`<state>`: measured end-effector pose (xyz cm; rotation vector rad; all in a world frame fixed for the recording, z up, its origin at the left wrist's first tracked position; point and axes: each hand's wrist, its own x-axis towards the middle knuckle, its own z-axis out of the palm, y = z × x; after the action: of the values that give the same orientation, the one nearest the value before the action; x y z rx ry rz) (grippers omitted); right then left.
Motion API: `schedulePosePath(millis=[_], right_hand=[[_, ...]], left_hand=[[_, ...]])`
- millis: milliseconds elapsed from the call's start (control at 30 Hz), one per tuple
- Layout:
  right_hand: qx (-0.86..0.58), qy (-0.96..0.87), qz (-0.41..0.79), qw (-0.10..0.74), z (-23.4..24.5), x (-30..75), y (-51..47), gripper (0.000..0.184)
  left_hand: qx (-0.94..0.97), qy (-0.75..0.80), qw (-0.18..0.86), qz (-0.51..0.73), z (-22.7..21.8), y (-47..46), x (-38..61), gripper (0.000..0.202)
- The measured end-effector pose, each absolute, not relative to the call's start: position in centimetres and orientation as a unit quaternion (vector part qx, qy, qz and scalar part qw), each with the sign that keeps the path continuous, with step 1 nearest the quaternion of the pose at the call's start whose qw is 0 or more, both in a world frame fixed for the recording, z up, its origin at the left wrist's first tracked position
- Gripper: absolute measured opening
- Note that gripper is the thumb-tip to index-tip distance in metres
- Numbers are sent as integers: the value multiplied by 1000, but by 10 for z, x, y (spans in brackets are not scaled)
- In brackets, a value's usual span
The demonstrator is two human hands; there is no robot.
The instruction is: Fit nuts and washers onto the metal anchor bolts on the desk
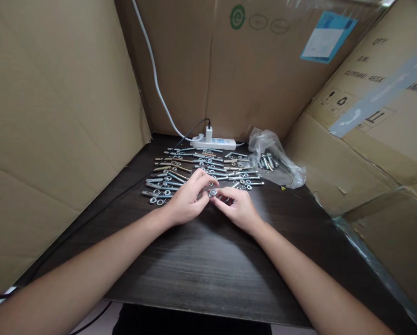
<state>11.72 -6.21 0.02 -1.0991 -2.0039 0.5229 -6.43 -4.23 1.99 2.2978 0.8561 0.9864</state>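
Observation:
Both my hands meet over the middle of a dark wooden table (201, 265). My left hand (187, 197) is closed in a pinch, its fingertips on a small silver nut or washer (213, 192). My right hand (238, 207) is closed on the same small metal piece from the other side; a bolt may run under its fingers, but that is hidden. Just beyond the hands lie several rows of silver bolts, nuts and washers (201, 165), laid out flat on the table.
A crumpled clear plastic bag (274, 158) with more bolts lies to the right of the rows. A white power strip (213, 141) with a plugged charger and cables sits at the back. Cardboard walls (55, 116) close in the left, back and right sides.

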Motion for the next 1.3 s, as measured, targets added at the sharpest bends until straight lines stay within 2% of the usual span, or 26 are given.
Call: schedulePosePath(millis=[133,400,667,833,1133,1300], right_hand=[[-430,-782,212,397,-2,118,-61,16],[-432,-782,212,397,-2,118,-60,15],[-433,-782,212,395,3,116,-62,13],[-433,-781,209,398,-1,117,-61,15],[-435,-785,204,389,-2,118,-61,15],[-435,-791,198,381,0,118,-61,14]], left_hand=[[839,338,241,352,21,-42,-64,14],[847,330,245,338,24,-43,-63,9],[835,315,242,381,23,-45,-63,33],[836,345,228,361,21,-44,-63,21],[846,342,231,338,22,-43,-62,11],[846,318,249,347,22,-44,-63,32]])
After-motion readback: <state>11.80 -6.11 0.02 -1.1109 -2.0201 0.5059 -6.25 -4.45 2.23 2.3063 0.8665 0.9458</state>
